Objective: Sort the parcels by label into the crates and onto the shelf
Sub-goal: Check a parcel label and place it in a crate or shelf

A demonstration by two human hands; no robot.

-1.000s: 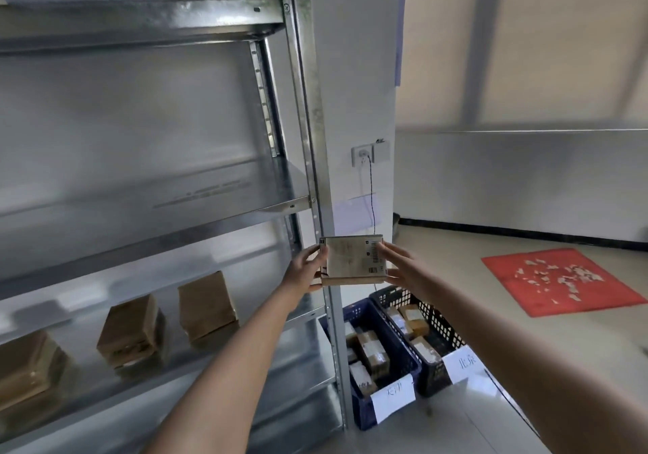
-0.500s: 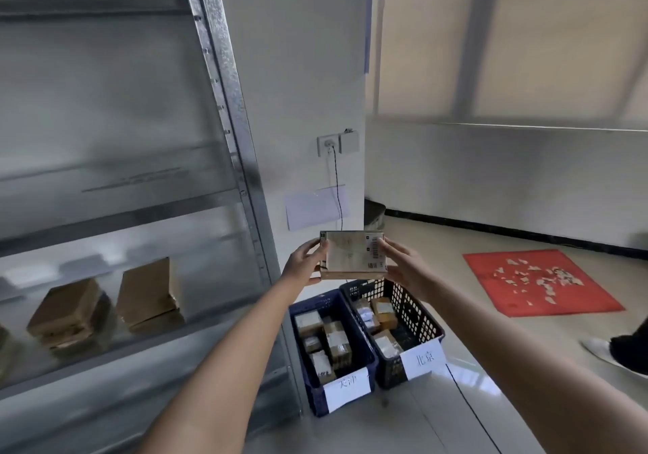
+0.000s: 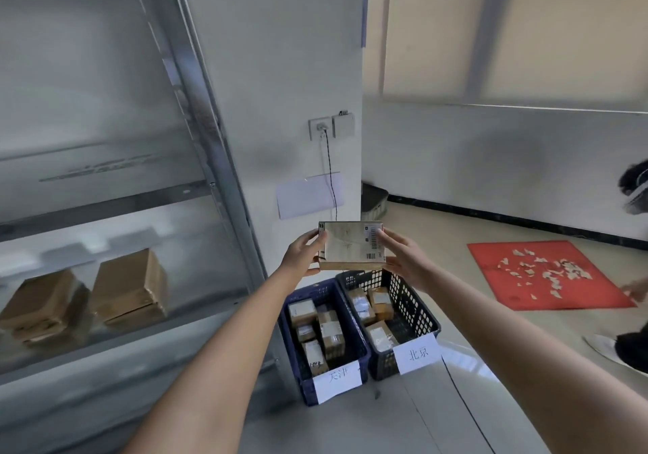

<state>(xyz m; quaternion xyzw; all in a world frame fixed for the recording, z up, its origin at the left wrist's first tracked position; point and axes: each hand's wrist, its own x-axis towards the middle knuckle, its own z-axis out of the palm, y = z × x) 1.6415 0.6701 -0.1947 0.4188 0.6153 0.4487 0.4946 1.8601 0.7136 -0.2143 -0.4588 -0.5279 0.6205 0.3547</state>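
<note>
I hold a flat cardboard parcel with a white barcode label facing me, at chest height above the crates. My left hand grips its left edge and my right hand grips its right edge. Below stand two crates on the floor: a blue crate and a black crate, each with a white paper tag and several small parcels inside. The metal shelf on the left carries brown cardboard parcels.
A grey wall column with a socket and hanging cable rises behind the crates. A red mat strewn with paper scraps lies on the floor at right. Another person's shoe and leg show at the right edge.
My view has swung to the right, so the shelf has slid left and the crates sit more central. The parcel stays held between both hands. A person's foot has come into view at right.
</note>
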